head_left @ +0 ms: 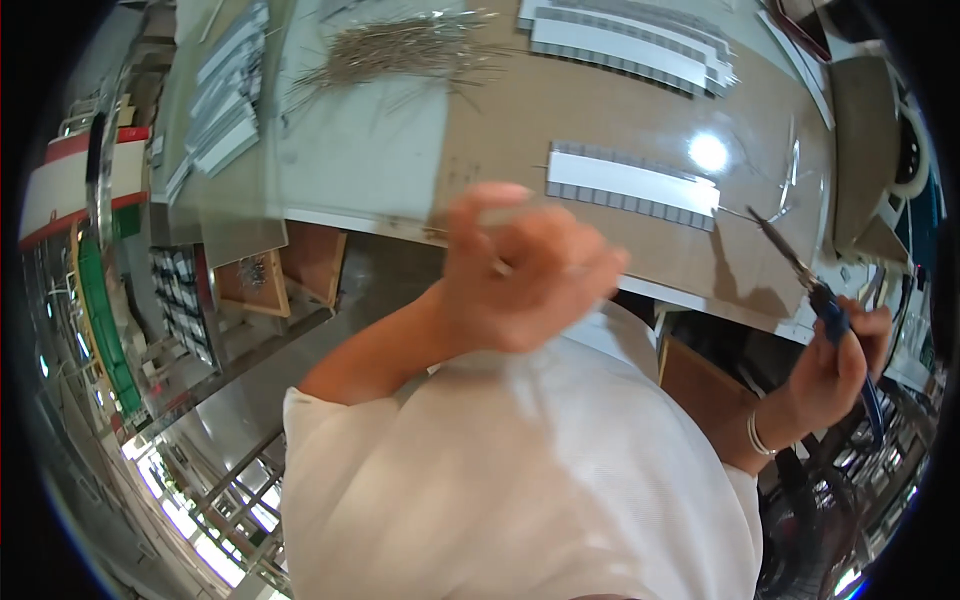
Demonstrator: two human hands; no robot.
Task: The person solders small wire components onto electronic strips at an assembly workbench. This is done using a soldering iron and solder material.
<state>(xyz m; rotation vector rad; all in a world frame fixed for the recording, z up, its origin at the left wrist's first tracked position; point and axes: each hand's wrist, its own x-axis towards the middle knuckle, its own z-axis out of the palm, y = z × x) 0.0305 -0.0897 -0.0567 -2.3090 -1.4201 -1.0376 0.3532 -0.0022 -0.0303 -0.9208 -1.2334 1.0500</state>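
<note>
My right hand [825, 375] is closed round the blue handles of long-nose pliers [800, 268], whose dark, slim jaws point up and left over the table's right part. My left hand [530, 275] is raised in front of my body at the table's near edge. Its fingers are bent and smeared by motion, so whether anything lies between them is unclear. Beyond it, a long white block with grey ribbed edges [630, 185] lies by itself on the brown table sheet. A thin wire end sticks out of its right end, close to the plier tips.
A heap of thin metal wires [405, 50] lies at the far middle. Similar white ribbed blocks [620, 45] are stacked at the far right, with more grey-white strips [228, 95] at the left. Loose wire pieces [793, 165] lie right. Open wooden drawers [312, 262] hang below the table edge [360, 222].
</note>
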